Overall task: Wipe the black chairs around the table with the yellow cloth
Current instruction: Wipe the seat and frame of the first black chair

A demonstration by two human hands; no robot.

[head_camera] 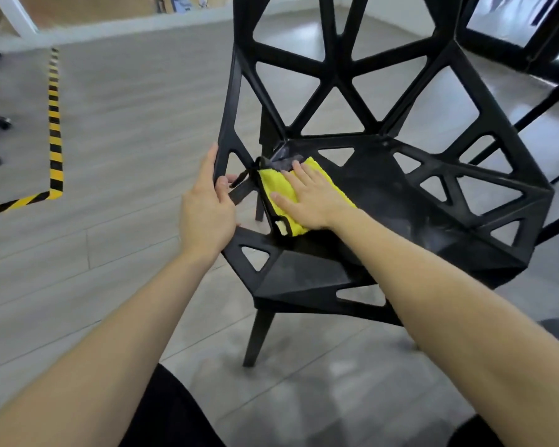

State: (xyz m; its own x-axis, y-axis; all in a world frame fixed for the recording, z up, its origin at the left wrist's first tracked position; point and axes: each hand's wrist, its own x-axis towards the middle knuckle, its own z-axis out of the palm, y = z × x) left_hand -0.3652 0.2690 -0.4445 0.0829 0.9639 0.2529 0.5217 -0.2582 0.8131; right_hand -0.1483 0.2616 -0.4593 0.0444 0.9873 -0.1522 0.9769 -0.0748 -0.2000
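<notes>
On chair seat (384, 201): yellow cloth (279, 191), label (282, 226) unreadable.

A grey plank floor (117, 130) is carrying a black chair (384, 195) standing on its legs, with yellow-and-black striped tape (54, 124) lying along it at left.

Matt black plastic chair (400, 201), fluffy yellow cloth (281, 191), smooth grey wood-look floor (126, 124).
</notes>
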